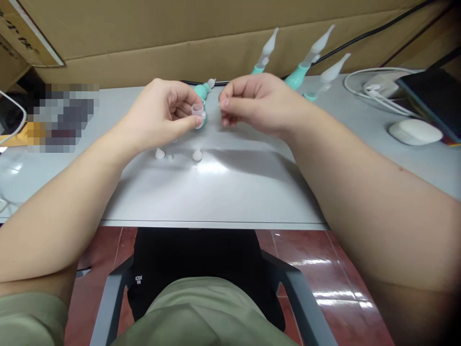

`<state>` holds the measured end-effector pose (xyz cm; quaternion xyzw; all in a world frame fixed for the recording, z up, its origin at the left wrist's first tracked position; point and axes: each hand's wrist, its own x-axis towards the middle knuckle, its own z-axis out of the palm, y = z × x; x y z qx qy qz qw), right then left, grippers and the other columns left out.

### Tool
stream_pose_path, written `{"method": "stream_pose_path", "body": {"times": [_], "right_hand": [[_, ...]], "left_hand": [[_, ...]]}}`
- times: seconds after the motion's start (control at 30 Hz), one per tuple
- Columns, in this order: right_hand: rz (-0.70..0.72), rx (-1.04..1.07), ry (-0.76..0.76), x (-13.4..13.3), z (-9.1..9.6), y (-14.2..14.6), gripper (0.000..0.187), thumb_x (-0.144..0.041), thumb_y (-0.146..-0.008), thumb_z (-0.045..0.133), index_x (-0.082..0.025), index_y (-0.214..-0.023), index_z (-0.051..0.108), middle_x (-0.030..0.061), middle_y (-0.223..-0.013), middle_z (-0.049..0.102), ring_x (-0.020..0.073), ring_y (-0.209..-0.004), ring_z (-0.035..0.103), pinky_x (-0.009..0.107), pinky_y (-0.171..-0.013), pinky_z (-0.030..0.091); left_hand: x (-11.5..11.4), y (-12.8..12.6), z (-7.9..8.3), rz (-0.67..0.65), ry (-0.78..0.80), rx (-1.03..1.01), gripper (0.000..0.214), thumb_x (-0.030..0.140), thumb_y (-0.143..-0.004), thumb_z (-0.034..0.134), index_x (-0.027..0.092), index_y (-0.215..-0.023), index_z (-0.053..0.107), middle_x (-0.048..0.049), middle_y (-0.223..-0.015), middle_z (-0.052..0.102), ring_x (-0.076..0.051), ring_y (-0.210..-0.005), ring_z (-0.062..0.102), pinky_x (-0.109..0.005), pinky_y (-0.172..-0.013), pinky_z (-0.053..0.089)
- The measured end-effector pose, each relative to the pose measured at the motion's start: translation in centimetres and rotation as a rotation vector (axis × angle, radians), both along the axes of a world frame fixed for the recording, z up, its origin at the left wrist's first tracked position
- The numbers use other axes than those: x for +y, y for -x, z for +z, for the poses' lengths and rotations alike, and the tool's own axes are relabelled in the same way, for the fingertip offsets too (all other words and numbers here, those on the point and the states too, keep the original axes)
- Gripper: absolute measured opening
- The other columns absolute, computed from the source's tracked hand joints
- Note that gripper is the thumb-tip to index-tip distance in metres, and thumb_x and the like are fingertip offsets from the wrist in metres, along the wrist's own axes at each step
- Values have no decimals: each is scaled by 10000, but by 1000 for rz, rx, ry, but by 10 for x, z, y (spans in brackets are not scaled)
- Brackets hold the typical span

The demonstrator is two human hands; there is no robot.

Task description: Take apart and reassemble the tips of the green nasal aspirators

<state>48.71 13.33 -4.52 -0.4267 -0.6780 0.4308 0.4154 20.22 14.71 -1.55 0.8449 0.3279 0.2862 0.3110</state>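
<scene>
Between the thumb and fingers of my left hand (169, 108) is a small clear plastic cup-shaped piece (197, 110), its open end up, with green beside and below it. My right hand (255, 101) is apart from it to the right, thumb and fingertips pinched; whatever may be between them is hidden. Behind my left fingers lies a green rubber bulb (201, 90) with a small whitish end. Nearer me on the table sit two white pointed tips, a left tip (160, 154) and a right tip (197, 155), and a tiny clear piece (170, 157).
At the back stand several green bulb droppers with white pointed nozzles, one a dropper (298, 74). A white mouse-shaped object (415, 131), a white cable (382, 96) and a dark folder-like item (432, 96) lie right. Cardboard (162, 38) walls the grey table's (216, 202) back.
</scene>
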Motion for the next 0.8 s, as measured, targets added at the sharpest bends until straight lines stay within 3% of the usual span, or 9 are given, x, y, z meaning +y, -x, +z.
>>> {"method": "stream_pose_path", "body": {"times": [0.1,0.2,0.3,0.5,0.63,0.8], "right_hand": [[7,-388,-190,-4,1,-5,235,-61,-1023,895,-256,-907,834,3,-830,769,190,-815,607,375,-788,461],[63,-506,-286,-10,0,-2,194,-132,-1029,879,-267,-902,823,3,-842,781,220,-834,621,393,-772,460],[87,-497,-305,-11,-4,3,171,-175,-1026,886,-267,-895,827,10,-856,794,232,-817,637,399,-754,453],[124,-485,-302,-2,-18,9,286,-27,-952,856,-269,-803,824,-8,-812,757,211,-767,599,396,-772,415],[144,-412,-264,-4,-16,9,232,-83,-941,904,-281,-829,860,-3,-825,766,219,-777,610,404,-772,429],[35,-236,-230,-7,-8,9,263,-71,-970,845,-304,-855,803,-3,-820,744,227,-826,605,410,-781,444]], "left_hand": [[-4,1,2,23,-54,70,215,431,-950,1001,268,-1009,872,-85,-1140,954,-299,-1005,871,-489,-921,740],[-6,2,2,22,-65,142,186,426,-949,965,269,-1000,878,-91,-1111,944,-304,-985,887,-459,-886,721],[-3,2,-1,9,-66,219,134,392,-960,936,281,-1002,872,-71,-1022,932,-297,-905,880,-443,-831,700],[11,1,-14,-41,-244,279,66,277,-925,908,309,-978,887,-46,-987,958,-304,-908,890,-424,-788,649],[16,2,-18,-24,-243,343,67,287,-945,899,298,-1011,894,-46,-980,954,-281,-815,861,-397,-692,593],[10,4,-11,-27,-285,388,310,290,-882,913,301,-1189,957,-97,-1210,981,-366,-1065,888,-451,-815,627]]}}
